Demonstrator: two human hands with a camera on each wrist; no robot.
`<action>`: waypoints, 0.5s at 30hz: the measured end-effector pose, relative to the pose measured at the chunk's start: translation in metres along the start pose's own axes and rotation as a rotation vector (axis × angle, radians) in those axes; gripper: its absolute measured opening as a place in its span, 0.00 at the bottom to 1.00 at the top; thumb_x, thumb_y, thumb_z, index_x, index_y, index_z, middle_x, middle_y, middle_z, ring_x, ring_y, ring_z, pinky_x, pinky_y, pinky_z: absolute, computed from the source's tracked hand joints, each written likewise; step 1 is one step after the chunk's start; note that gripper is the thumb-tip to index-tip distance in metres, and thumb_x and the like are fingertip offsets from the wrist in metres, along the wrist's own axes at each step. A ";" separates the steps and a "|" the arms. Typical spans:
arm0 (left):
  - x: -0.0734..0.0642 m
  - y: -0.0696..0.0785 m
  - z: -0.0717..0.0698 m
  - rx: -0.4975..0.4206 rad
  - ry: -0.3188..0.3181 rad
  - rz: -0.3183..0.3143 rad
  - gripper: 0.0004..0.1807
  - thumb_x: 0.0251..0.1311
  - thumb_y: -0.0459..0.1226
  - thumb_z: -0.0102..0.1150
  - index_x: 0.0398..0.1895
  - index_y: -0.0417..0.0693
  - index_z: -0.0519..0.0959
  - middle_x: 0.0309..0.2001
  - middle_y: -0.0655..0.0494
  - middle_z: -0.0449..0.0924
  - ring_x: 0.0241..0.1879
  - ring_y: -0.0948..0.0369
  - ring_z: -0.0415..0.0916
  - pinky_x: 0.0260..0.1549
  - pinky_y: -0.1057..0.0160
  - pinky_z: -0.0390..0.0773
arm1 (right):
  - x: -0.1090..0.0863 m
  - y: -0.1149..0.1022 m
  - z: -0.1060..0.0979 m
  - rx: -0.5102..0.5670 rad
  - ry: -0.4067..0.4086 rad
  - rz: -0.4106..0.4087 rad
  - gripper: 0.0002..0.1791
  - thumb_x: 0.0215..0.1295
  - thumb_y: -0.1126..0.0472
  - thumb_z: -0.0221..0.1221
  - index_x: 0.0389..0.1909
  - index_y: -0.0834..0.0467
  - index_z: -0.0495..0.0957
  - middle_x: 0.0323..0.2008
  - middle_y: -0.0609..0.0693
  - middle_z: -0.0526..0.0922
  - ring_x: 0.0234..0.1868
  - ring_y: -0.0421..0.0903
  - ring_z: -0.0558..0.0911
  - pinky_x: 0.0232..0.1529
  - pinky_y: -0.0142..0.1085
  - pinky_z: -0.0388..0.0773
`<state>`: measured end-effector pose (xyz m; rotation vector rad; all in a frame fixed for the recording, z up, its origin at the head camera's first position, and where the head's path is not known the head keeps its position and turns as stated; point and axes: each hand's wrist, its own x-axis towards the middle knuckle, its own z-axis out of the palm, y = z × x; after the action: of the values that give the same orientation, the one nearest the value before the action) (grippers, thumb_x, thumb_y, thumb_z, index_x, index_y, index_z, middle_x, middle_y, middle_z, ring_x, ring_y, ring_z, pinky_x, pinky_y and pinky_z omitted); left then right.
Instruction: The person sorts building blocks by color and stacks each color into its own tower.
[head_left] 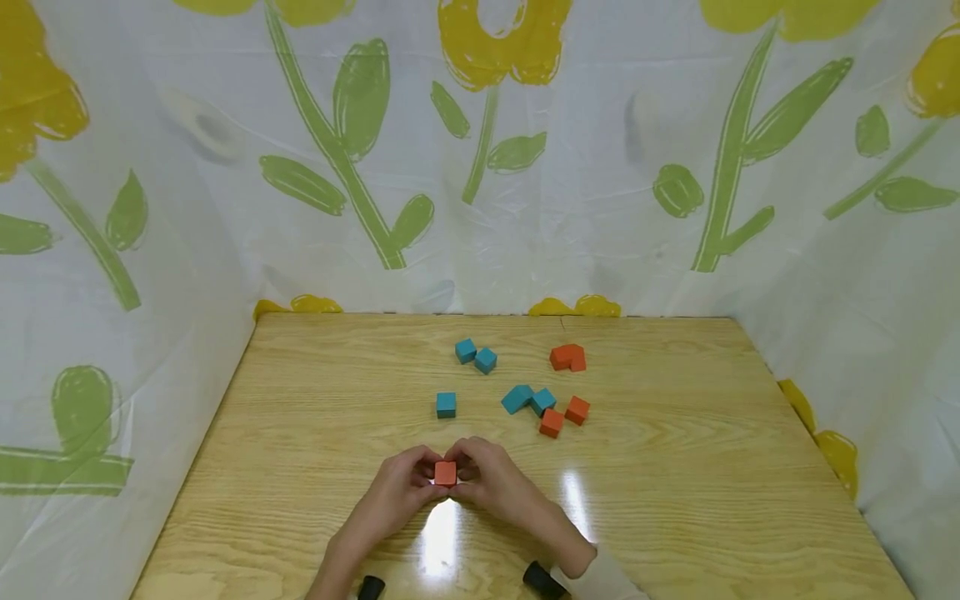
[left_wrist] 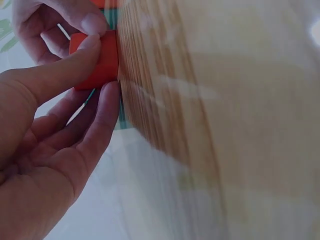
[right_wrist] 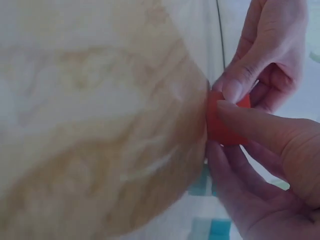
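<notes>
Left hand (head_left: 396, 492) and right hand (head_left: 491, 480) pinch a red cube (head_left: 446, 474) far from the tabletop's (head_left: 690, 475) back edge, seemingly positioning it; release needs steadiness.

There are 4 single blue cubes (head_left: 446, 405) and 3 single red cubes (head_left: 446, 474). There is also 1 angular blue shape (head_left: 516, 400) and 1 angular red shape (head_left: 562, 358); for each, I cannot tell if it is 1 block or 2 touching. Black objects (head_left: 542, 578) are 2.
</notes>
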<state>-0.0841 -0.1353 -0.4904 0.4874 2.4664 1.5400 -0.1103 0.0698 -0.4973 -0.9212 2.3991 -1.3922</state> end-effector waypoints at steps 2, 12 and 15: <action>0.001 0.001 -0.001 -0.010 -0.004 -0.018 0.12 0.60 0.27 0.71 0.45 0.37 0.80 0.43 0.48 0.83 0.39 0.56 0.84 0.39 0.67 0.84 | -0.001 0.000 -0.003 0.012 -0.022 0.015 0.16 0.62 0.70 0.71 0.50 0.60 0.81 0.46 0.50 0.83 0.49 0.43 0.83 0.51 0.32 0.82; 0.001 0.001 -0.001 -0.035 -0.005 -0.052 0.13 0.58 0.26 0.72 0.44 0.37 0.81 0.42 0.48 0.83 0.40 0.55 0.85 0.40 0.67 0.84 | -0.011 0.003 -0.017 0.054 -0.047 0.059 0.16 0.69 0.68 0.66 0.56 0.62 0.79 0.52 0.53 0.83 0.52 0.52 0.83 0.55 0.40 0.81; 0.001 0.002 -0.001 -0.044 -0.007 -0.064 0.13 0.57 0.26 0.73 0.44 0.37 0.81 0.43 0.47 0.83 0.40 0.55 0.85 0.40 0.67 0.84 | -0.014 0.005 -0.020 0.048 -0.010 0.054 0.15 0.70 0.67 0.65 0.55 0.64 0.79 0.51 0.56 0.84 0.51 0.52 0.84 0.54 0.40 0.82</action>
<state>-0.0855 -0.1353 -0.4884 0.4013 2.4128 1.5619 -0.1112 0.0945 -0.4929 -0.8433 2.3545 -1.4157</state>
